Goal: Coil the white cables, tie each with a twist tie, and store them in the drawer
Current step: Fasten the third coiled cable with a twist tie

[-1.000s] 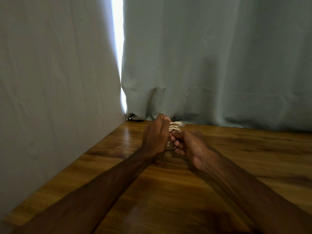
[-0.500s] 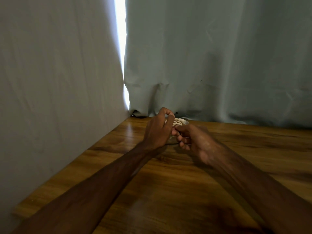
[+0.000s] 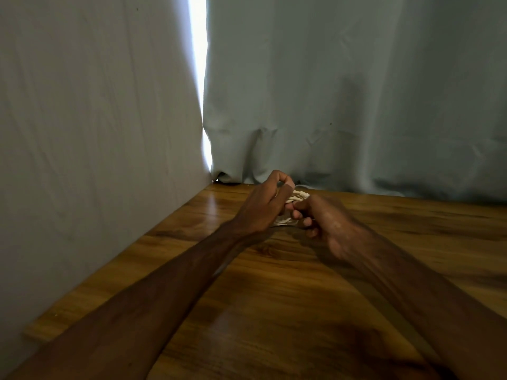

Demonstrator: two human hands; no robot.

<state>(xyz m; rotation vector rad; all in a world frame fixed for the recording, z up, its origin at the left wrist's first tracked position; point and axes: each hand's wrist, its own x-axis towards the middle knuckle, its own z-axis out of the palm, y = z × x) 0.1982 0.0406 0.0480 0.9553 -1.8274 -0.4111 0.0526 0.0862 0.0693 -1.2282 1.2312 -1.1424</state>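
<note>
A small bundle of coiled white cable (image 3: 297,197) sits between my two hands, just above the wooden table (image 3: 274,297) near its far edge. My left hand (image 3: 263,204) grips the coil from the left, fingers curled over its top. From the right, my right hand (image 3: 321,218) has its fingertips pinched at the coil's middle. Most of the coil is hidden by my fingers. A thin dark strand shows under the bundle; I cannot tell whether it is the twist tie. No drawer is in view.
Pale grey-blue curtains hang behind the table (image 3: 356,105) and along its left side (image 3: 96,133), with a bright gap of light (image 3: 199,78) between them. The table's left edge runs close under the left curtain.
Both hands have stayed together on the coil and shifted slightly away from me. My left fingers have lifted and curled higher over the bundle; my right fingers have reworked their pinch.
</note>
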